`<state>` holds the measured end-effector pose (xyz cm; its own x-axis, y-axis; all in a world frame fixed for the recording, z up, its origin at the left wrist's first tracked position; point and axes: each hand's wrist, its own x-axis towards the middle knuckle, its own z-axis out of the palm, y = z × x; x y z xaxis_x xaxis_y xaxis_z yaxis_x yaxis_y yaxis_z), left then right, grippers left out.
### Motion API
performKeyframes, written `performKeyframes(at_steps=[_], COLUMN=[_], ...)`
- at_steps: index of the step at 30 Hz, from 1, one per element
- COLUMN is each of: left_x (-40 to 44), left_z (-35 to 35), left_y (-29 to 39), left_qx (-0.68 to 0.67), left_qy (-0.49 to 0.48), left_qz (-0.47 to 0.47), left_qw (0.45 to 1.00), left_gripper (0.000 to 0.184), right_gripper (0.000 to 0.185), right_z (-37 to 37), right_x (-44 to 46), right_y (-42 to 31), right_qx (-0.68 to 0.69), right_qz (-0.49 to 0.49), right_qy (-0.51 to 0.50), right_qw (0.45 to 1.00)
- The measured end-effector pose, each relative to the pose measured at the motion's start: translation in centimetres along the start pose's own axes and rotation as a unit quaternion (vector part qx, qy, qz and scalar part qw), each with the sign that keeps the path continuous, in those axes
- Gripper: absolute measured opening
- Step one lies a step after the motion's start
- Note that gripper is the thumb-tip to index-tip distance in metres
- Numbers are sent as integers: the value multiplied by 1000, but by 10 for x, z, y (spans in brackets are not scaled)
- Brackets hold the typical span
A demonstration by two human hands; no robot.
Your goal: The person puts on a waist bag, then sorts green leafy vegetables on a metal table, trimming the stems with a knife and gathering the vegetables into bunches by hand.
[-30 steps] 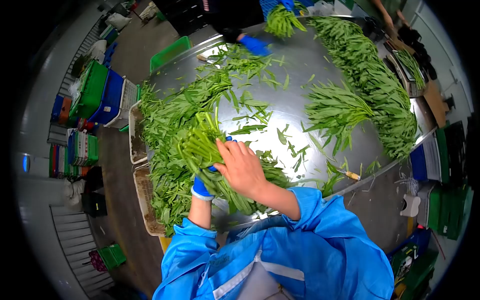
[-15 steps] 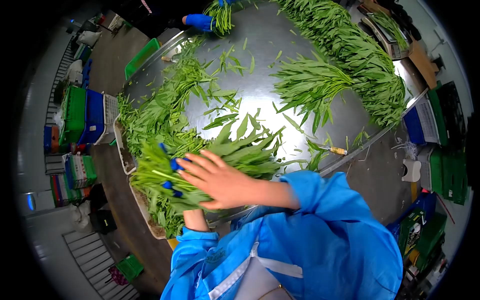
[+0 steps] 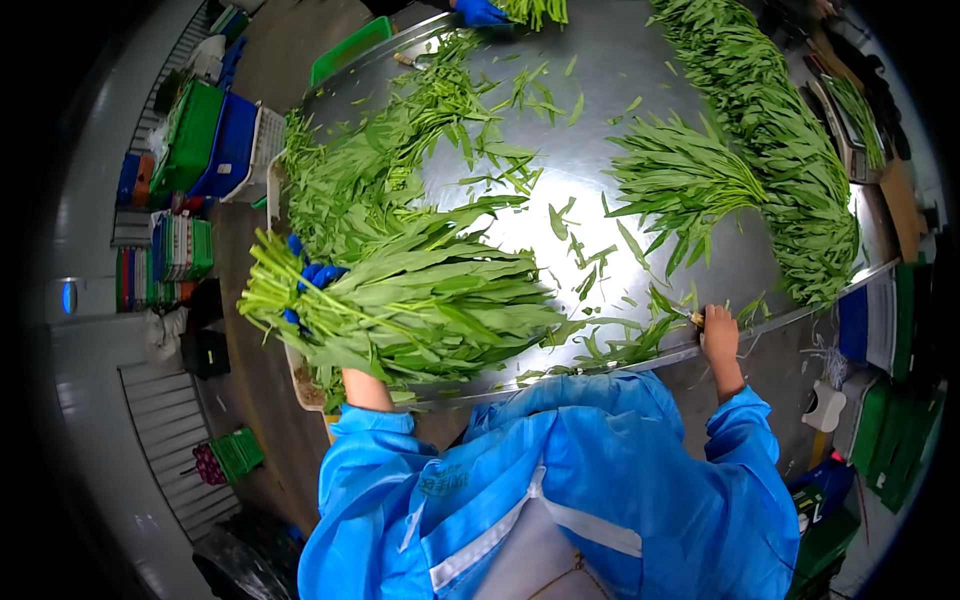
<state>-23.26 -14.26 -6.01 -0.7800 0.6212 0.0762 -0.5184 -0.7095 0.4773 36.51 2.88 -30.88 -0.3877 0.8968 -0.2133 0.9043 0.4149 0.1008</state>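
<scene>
My left hand [image 3: 322, 275], in a blue glove, is closed around a big bunch of leafy greens [image 3: 440, 300]. Its fingers show on top of the stems, and the palm is hidden beneath. The cut stems point left and the long leaves spread right over the table. My bare right hand [image 3: 720, 338] is at the table's front edge, closed on the handle of a small knife [image 3: 697, 319]. Loose leaves [image 3: 640, 340] lie beside the knife, partly around its blade. Behind it, another bunch of greens [image 3: 690, 180] rests on the metal table [image 3: 600, 70].
A long row of stacked greens [image 3: 770, 140] lines the table's right side. Loose greens [image 3: 350, 180] heap up at the left. A co-worker's blue-gloved hand [image 3: 480, 12] is beside more greens [image 3: 535, 12] at the far edge. Another knife handle [image 3: 408, 60] and a scale [image 3: 850, 120] are farther back.
My right hand has left the bunch's leaves, moved right and taken hold of the knife. My left hand still holds the bunch, now with its stems farther left. The view has shifted.
</scene>
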Motion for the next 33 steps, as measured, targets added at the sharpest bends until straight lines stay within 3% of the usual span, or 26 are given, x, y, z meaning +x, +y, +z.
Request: performKeyframes(at_steps=[2, 5, 6, 8, 10, 11, 12, 13, 14, 15, 16, 17, 19, 21, 23, 25, 27, 30, 33], left_x=[-1, -3, -3, -3, -2, -3, -7, -20, -27, -32, -43, -56, -61, -68, -68, -61, -52, -49, -52], left_z=[3, 0, -5, -22, -54, -67, -69, -52, -50, -49, -49, -49, -50, -32, -71, -57, -64, -75, -101], left_y=[-4, -11, -12, -16, -20, -26, -35, -38, -43, -47, -49, -52, -60, -55, -52, -43, -44, -42, -52], left_qx=[-23, -45, -50, -27, 93, 40, 29, 68, 64, 61, 128, 85, 78, 233, 113, 105, 173, 221, 261], left_qy=[-4, -13, -17, -44, -131, -163, -172, -148, -140, -133, -99, -80, -29, -54, 36, 32, 2, -27, -67], left_qz=[-17, -55, -74, -133, -213, -286, -318, -331, -367, -400, -390, -409, -480, -433, -454, -458, -439, -435, -437], left_qw=[1000, 997, 996, 990, 964, 943, 932, 929, 917, 905, 907, 905, 873, 869, 883, 882, 882, 872, 858], left_gripper=[89, 92, 93, 95, 99, 97, 97, 98, 99, 99, 92, 71, 51, 50, 50, 50, 45, 44, 43], right_gripper=[30, 22, 23, 30, 35, 34, 26, 23, 24, 26, 28, 30, 30, 28, 27, 30, 32, 36, 35], right_z=[-22, -23, -45, -119, -143, -146, -142, -186, -221, -199, -215, -229, -231, -240, -247, -250, -251, -261, -264], right_x=[4, 11, 14, 17, 21, 20, 24, 23, 27, 30, 29, 30, 33, 37, 41, 48, 52, 54, 55], right_y=[-7, -9, -19, -65, -105, -133, -155, -190, -214, -247, -271, -293, -326, -332, -330, -313, -299, -292, -296], right_qx=[37, 130, 217, 385, 520, 583, 586, 632, 585, 702, 713, 723, 719, 686, 681, 537, 413, 300, 237], right_qz=[-23, 26, 42, 74, 43, -4, -83, -85, -122, -156, -184, -213, -236, -212, -206, -287, -367, -486, -518], right_qy=[-15, 66, 33, -33, -67, -26, -39, -111, -184, -150, -162, -173, -146, -129, -80, 23, 68, 99, 59], right_qw=[999, 989, 975, 919, 850, 812, 805, 762, 780, 678, 657, 634, 637, 684, 698, 793, 831, 815, 820])
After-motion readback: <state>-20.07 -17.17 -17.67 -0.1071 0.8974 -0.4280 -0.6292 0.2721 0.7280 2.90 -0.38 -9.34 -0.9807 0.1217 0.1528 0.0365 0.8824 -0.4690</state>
